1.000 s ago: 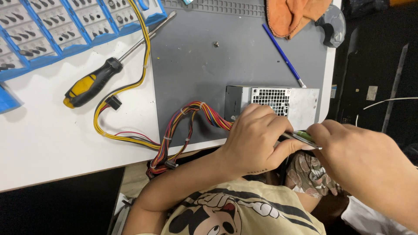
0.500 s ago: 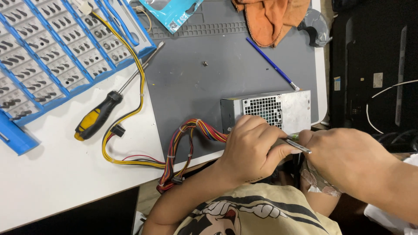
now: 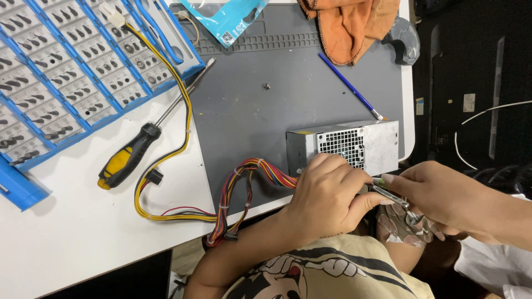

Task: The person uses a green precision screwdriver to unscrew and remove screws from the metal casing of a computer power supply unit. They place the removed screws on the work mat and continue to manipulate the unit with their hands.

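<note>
We brace the metal power supply box point(image 3: 354, 147) at the near edge of the grey mat point(image 3: 260, 122) with our left hand point(image 3: 327, 196), fingers curled down over its near face and thumb stretched toward the tool. Our right hand point(image 3: 443, 196) pinches a slim metal tool point(image 3: 390, 195), fingers closed around its shaft; its tip lies just beyond our left thumb, at the box's near right corner. What the tip engages is hidden, so we cannot tell. For good control, we judge it best to keep the box pressed flat and the tool steady. The coloured wire bundle point(image 3: 244, 182) trails left of our left fingers; the screwdriver point(image 3: 130, 158) lies well apart, farther left.
</note>
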